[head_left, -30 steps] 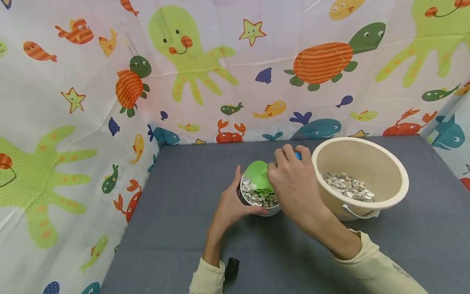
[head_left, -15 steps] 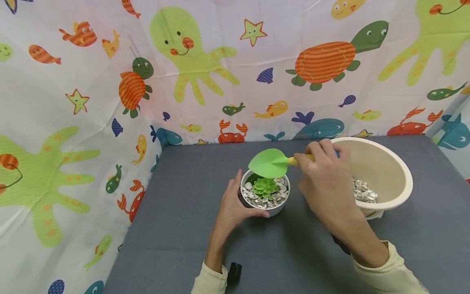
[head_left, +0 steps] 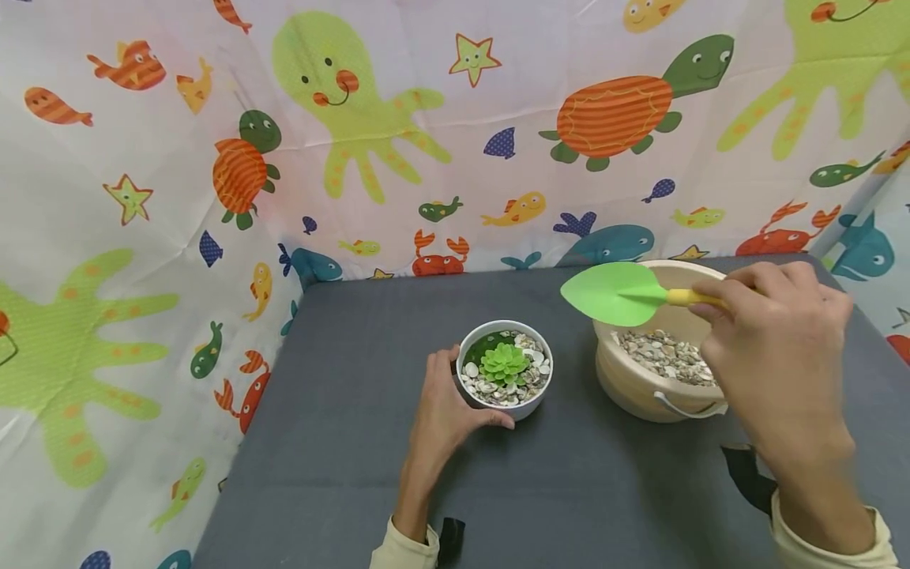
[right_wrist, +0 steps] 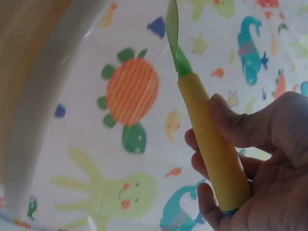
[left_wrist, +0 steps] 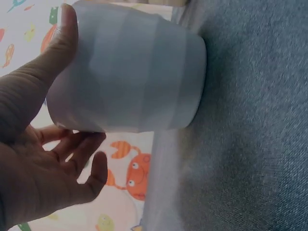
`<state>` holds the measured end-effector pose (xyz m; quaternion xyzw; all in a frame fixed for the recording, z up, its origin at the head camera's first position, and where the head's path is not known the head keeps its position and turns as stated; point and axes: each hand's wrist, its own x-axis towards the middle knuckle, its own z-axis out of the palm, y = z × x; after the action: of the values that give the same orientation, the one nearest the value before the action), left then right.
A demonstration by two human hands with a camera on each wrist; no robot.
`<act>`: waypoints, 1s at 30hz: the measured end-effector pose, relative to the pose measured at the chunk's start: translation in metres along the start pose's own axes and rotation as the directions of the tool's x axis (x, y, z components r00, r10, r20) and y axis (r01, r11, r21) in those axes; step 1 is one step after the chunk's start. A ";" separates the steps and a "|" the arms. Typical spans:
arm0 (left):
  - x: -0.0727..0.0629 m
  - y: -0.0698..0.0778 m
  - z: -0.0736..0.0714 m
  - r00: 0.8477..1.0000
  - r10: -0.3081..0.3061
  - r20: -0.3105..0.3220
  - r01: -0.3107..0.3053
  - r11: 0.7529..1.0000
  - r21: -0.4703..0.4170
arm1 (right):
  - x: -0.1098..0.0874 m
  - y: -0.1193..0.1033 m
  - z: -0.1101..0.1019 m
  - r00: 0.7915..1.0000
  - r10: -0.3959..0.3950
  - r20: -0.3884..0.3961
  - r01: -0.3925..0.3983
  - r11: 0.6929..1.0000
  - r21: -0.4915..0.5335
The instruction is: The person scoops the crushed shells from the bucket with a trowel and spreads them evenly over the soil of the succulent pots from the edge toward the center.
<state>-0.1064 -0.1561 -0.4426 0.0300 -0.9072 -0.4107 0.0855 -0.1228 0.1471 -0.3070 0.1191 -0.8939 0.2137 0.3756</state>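
Observation:
My left hand (head_left: 442,415) holds a white flower pot (head_left: 524,408), thumb on the near side and fingers on the far side. In the left wrist view, the ribbed wall of the pot (left_wrist: 130,67) stands upright on the grey cloth. Inside it, a green succulent (head_left: 504,363) is ringed by pale shell pieces (head_left: 490,393), with a dark green patch at the back left. My right hand (head_left: 782,356) grips the yellow handle of a toy trowel (head_left: 613,294). Its green blade hovers over the left rim of a cream bucket (head_left: 622,383). In the right wrist view, fingers and thumb wrap the trowel handle (right_wrist: 211,144).
More shell pieces (head_left: 668,356) lie in the bucket, right of the pot. The bucket's white carrying handle (head_left: 690,409) hangs at its front. Grey cloth (head_left: 341,419) covers the table. A curtain (head_left: 398,237) printed with sea animals closes off the back and sides.
My right hand has moved right with the trowel, from over the pot to over the bucket. The plant and shells in the pot have come into full view. The left hand keeps its hold.

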 end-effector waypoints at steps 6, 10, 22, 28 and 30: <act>-0.006 0.010 -0.004 0.999 -0.044 0.009 0.044 0.998 0.042 | -0.005 0.027 -0.011 0.997 0.076 -0.006 -0.076 0.994 -0.073; -0.007 0.013 -0.014 0.998 -0.054 0.022 0.052 0.993 0.104 | -0.008 0.043 -0.019 0.992 0.116 0.047 -0.108 0.983 -0.146; 0.009 0.086 0.016 0.955 0.289 0.071 -0.289 0.957 0.000 | -0.005 0.081 0.007 0.916 -0.016 0.400 0.187 0.901 -0.392; 0.017 0.120 0.057 0.915 0.345 0.209 -0.357 0.934 0.021 | -0.012 0.068 0.029 0.907 -0.128 0.402 0.330 0.810 -0.485; 0.017 0.127 0.068 0.911 0.339 0.233 -0.356 0.934 0.032 | -0.012 0.067 0.035 0.904 -0.164 0.394 0.360 0.789 -0.497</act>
<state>-0.1335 -0.0246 -0.3892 -0.1751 -0.9164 -0.3560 0.0532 -0.1616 0.1904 -0.3569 0.1627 -0.9407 -0.1355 0.2649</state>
